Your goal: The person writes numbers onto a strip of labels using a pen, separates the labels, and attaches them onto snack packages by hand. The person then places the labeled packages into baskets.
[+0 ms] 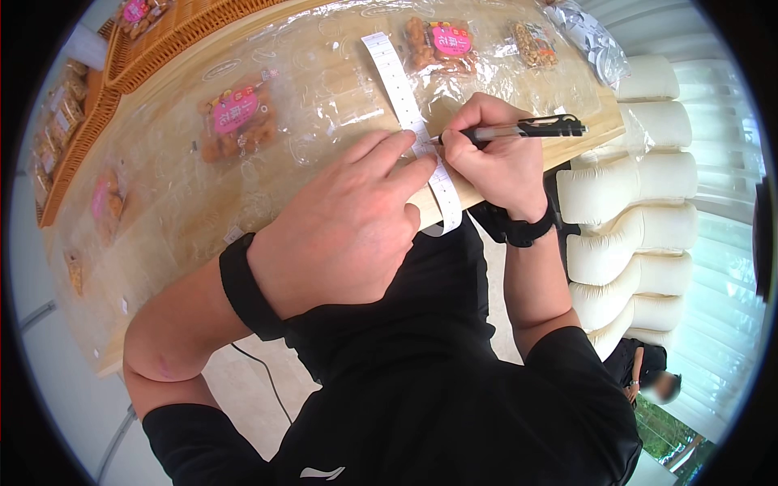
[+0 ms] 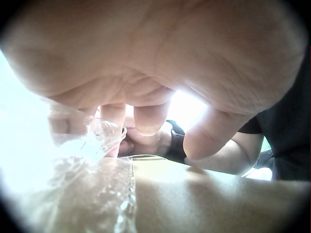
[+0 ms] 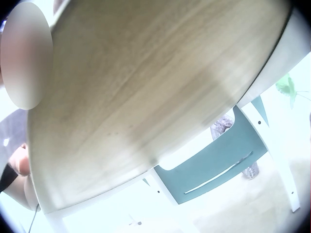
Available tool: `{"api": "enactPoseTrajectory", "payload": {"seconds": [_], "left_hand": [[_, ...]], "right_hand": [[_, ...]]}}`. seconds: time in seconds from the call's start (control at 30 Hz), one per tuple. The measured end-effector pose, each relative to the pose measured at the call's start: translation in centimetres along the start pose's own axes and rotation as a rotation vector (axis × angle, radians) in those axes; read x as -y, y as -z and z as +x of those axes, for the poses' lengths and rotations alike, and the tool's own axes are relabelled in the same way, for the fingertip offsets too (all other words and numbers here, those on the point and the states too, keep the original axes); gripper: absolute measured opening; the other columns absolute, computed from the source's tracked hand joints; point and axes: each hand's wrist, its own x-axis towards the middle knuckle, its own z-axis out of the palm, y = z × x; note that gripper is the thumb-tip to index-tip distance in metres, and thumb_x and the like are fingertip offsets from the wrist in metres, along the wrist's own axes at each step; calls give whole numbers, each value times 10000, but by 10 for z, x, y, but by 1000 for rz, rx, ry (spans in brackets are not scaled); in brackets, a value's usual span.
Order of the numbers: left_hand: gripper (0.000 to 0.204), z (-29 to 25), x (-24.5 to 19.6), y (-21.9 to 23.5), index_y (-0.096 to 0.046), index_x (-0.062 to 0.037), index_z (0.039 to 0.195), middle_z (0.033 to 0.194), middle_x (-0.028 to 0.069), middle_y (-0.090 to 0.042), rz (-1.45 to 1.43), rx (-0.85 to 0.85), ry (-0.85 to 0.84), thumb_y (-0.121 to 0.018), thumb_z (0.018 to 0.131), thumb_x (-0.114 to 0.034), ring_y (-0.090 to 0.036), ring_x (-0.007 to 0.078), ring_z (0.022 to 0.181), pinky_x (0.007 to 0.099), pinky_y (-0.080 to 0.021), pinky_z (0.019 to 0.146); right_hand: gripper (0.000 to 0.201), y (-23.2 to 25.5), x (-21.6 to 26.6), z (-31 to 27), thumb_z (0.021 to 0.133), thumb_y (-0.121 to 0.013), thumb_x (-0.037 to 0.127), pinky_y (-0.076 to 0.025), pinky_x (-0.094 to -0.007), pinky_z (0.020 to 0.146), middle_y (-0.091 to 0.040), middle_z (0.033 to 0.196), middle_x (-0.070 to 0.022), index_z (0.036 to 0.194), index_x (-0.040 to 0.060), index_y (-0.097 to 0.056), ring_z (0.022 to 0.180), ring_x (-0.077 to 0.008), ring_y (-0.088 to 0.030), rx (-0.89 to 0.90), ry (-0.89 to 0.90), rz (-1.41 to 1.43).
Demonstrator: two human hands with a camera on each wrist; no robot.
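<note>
A white paper measuring strip (image 1: pixel 393 77) with printed marks lies across the wooden table, its near end curling over the front edge. My left hand (image 1: pixel 348 219) rests over it, fingertips on the strip. My right hand (image 1: pixel 506 166) pinches a black-and-clear pen (image 1: pixel 555 126), its tip right at the strip beside the left fingers. From below, the left wrist view shows the left palm (image 2: pixel 155 58) arched above the table, with clear plastic (image 2: pixel 97 179) under the fingers. The right wrist view mostly shows the wooden tabletop (image 3: pixel 146 97); the pen is out of sight there.
Snack packets with pink labels lie on the table: one left of the strip (image 1: pixel 239 113), another beyond it (image 1: pixel 450 40). A nut packet (image 1: pixel 533 44) and silvery packaging (image 1: pixel 587 36) are farther right. Wicker baskets (image 1: pixel 154 57) stand at the back left. White cushioned seating (image 1: pixel 624 194) lines the right.
</note>
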Motion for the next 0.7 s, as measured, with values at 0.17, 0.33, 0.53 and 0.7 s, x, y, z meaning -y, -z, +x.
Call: {"api": "enactPoseTrajectory", "payload": {"seconds": [0.17,0.33,0.53,0.7], "left_hand": [[198,1,0,1,-670,101,701,1238,236,-604,13,14,-8,-714,651,-86,-512,407,1241,487,-384,1097],[202,2,0,1,-652,101,686,1236,275,-593,68,27,-16,-709,649,-88,-521,421,1227,485,-390,1090],[193,3,-1,3,-644,101,682,1217,263,-602,-17,64,-6,-705,642,-77,-525,406,1222,467,-402,1082],[181,1,-1,1,-660,93,690,1233,237,-602,-24,22,-5,-716,651,-74,-508,394,1248,470,-397,1085]], "right_hand": [[50,2,8,-1,810,-672,19,-459,-227,597,-620,718,4,794,11,-625,667,-51,-559,-26,-40,184],[57,2,7,0,826,-683,21,-469,-226,615,-637,770,1,843,1,-632,686,-54,-564,-5,-84,240],[82,2,9,-1,820,-706,23,-485,-221,631,-654,802,-10,872,-6,-649,700,-52,-579,9,-68,271],[81,2,8,0,809,-717,31,-477,-216,598,-651,760,-12,835,-6,-650,676,-45,-580,-5,-69,165]]}}
